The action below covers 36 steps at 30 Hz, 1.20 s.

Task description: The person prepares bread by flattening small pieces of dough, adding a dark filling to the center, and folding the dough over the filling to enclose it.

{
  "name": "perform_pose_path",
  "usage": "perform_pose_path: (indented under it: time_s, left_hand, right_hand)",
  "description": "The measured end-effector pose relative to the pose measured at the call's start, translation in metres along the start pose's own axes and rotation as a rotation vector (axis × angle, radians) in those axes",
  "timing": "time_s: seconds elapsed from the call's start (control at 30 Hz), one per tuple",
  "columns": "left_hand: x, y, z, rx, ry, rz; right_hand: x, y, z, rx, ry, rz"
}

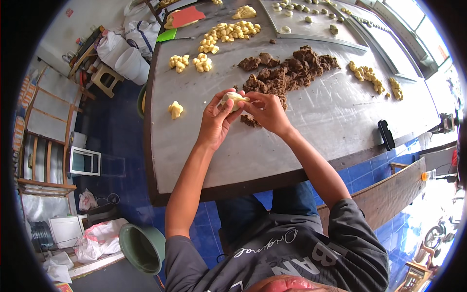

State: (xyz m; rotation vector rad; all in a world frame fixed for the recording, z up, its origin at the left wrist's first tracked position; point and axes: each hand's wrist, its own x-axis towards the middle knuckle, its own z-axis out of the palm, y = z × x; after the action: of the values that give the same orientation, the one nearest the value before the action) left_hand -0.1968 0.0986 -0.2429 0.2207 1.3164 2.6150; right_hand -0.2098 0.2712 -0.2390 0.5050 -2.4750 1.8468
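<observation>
Above the metal table, my left hand point(216, 117) cradles a pale cream piece of dough point(233, 101) in curled fingers, while my right hand point(267, 112) pinches its right side. Behind and beside my hands lies a crumbly dark brown mass point(296, 73), with a smaller brown lump point(250, 121) just below them. A single yellow dough lump point(175, 109) sits to the left. Clusters of yellow dough balls point(228, 31) lie toward the back and more point(365, 75) at the right.
A metal tray point(272, 27) with several rounded pieces is at the back right. A black object point(385, 134) rests at the right front edge point(335, 163). A green bucket point(141, 246), a stool point(107, 80) and a wooden bench point(374, 194) stand around the table.
</observation>
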Motion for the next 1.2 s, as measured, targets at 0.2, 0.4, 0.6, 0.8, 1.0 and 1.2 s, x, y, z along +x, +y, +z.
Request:
perform_pose_path:
  time_s: [0.2,0.4,0.6,0.8,1.0,1.2]
  left_hand:
    - [0.003,-0.006,0.001,0.031,-0.007,0.048]
    - [0.0,-0.016,0.004,0.252,0.113,0.129]
    - [0.004,-0.023,0.004,0.042,0.192,0.108]
    - [0.004,-0.013,-0.004,-0.117,0.094,0.052]
    - [0.001,-0.009,0.002,-0.093,0.079,0.036]
    - [0.001,-0.009,0.002,-0.187,0.067,0.005]
  right_hand:
    - [0.001,0.008,-0.001,-0.048,0.08,-0.155]
    - [-0.004,-0.004,0.004,-0.164,0.094,-0.123]
    - [-0.005,0.008,0.022,-0.42,0.126,-0.383]
    - [-0.01,0.006,0.031,-0.753,0.169,-0.547]
    - [-0.015,0.007,0.037,-0.88,0.1,-0.481]
    - [-0.015,0.016,0.038,-0.823,0.033,-0.523]
